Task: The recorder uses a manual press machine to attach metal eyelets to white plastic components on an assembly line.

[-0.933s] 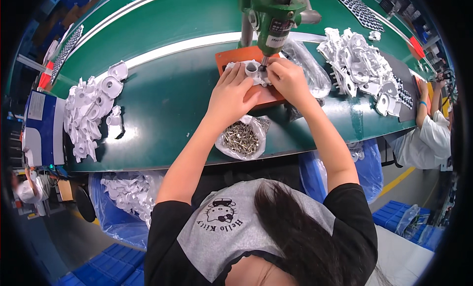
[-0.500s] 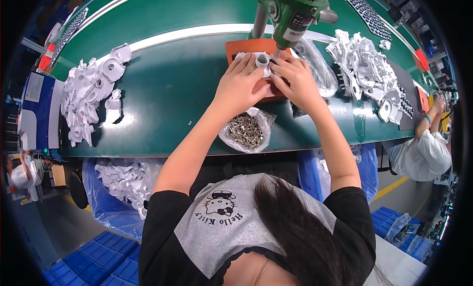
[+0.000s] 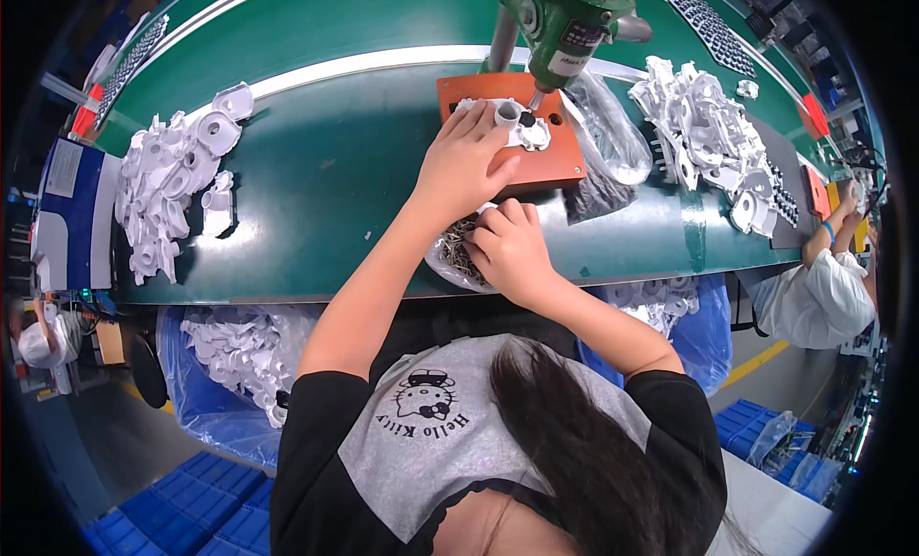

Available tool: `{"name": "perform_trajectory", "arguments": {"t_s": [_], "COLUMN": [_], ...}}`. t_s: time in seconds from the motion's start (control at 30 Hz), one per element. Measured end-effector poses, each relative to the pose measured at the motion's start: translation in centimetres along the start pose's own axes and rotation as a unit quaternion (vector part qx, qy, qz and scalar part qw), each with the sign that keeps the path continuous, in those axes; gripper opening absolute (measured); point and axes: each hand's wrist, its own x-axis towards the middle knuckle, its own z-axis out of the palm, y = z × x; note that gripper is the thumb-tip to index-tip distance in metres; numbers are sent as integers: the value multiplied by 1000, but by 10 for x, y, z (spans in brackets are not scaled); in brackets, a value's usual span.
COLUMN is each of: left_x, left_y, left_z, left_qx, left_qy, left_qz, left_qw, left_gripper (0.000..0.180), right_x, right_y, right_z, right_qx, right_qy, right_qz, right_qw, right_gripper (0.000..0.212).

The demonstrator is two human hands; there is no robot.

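Note:
A white plastic part (image 3: 532, 135) with a short round tube sits on an orange block (image 3: 546, 170), beneath the tip of a green machine head (image 3: 560, 48). My left hand (image 3: 463, 160) holds that part at its left side, fingers laid along it and thumb apart. My right hand (image 3: 512, 252) reaches into a clear bag of small metal screws (image 3: 458, 252) at the table's near edge. Its fingers are curled, with the tips among the screws, so what they pinch is hidden. A black round spot (image 3: 526, 118) shows on the part beside the tube.
White plastic parts are piled at the left (image 3: 172, 182) and right (image 3: 713, 125) of the green table (image 3: 316, 202). A clear plastic bag (image 3: 613, 144) lies beside the block. Blue-lined bins (image 3: 206, 403) stand below the edge. A co-worker's arm (image 3: 831, 235) shows at far right.
My right hand has left the white part and come down into the bag of screws. The left hand has stayed on the part, and more of the orange block shows.

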Motion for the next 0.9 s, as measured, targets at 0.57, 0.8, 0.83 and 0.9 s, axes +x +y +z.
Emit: {"name": "perform_trajectory", "arguments": {"t_s": [0.57,0.8,0.83,0.9], "left_x": [1,0,0,0], "left_y": [0,0,0,0], "left_z": [-1,0,0,-1], "left_qx": [-8,-6,-7,-10], "left_qy": [5,0,0,0], "left_qz": [-3,-5,-7,-9], "left_qw": [1000,1000,1000,1000], "left_gripper": [26,27,27,27], "right_x": [77,75,75,75], "right_y": [96,101,102,103], "right_z": [-45,-44,-44,-44], "right_qx": [72,105,94,86], "right_qy": [153,136,131,132], "right_qz": [172,173,174,148], "right_qw": [970,970,971,976], "right_gripper": [12,14,13,13]}}
